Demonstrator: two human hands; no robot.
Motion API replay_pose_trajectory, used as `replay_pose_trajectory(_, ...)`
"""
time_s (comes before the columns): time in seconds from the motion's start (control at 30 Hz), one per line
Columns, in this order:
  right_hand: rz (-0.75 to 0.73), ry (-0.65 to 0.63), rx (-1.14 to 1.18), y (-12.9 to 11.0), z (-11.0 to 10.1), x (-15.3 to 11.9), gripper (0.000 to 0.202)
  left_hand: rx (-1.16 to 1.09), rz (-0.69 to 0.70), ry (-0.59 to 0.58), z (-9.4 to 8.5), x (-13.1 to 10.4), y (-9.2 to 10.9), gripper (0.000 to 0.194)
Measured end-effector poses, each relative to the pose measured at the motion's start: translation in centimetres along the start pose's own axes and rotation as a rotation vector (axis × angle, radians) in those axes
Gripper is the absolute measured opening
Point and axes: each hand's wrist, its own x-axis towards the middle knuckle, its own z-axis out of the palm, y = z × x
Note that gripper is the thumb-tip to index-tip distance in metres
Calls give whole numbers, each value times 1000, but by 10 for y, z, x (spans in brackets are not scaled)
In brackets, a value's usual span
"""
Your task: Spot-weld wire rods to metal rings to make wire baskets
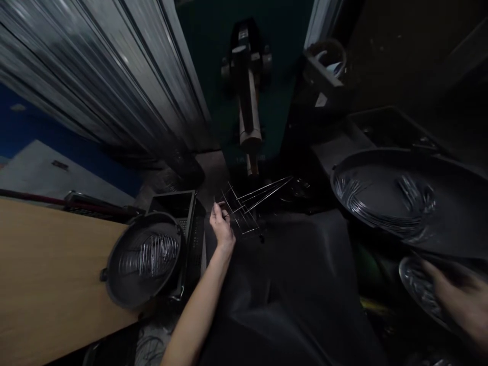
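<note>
My left hand (221,223) is closed in a pinch on a wire frame (249,231) made of thin, shiny metal rods. The frame sits just under the tip of a machine's upright arm (249,101), and some of its rods run to a point on the right. At the lower right, my right hand (461,300) reaches over the edge of a round dish (406,269) of small metal pieces. Motion blurs this hand, and its fingertips are hard to make out, so whether it holds a piece cannot be seen.
A large dark basin (457,203) on the right holds bundles of bent wires (366,206). To the left, a round tub (114,277) with wire pieces stands beside a wooden board (57,274) and a black crate (192,203). Dark cloth (282,274) lies before me.
</note>
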Motion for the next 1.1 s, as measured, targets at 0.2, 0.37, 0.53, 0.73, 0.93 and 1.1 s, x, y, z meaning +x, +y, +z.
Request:
replay_pose_trajectory(0.2,56,-287,430,-134,140,-32,45,-32,30,5,-6,0,-3,42)
replay_pose_trajectory(0.37,102,-447,762,-173,204,-39,42,-51,25,46,-9,4,2,42)
replay_pose_trajectory(0.53,196,-498,868,-192,215,-47,40,59,89,85,-12,14,7,43)
replay_pose_trajectory(0.73,236,-539,834,-204,218,-49,38,117,85,68,-11,21,11,43)
replay_pose_trajectory(0.93,265,-527,818,-209,220,-49,37,137,79,66,-9,22,15,43)
replay_pose_trajectory(1.1,287,-504,829,-216,222,-50,29,136,61,68,-5,23,21,42)
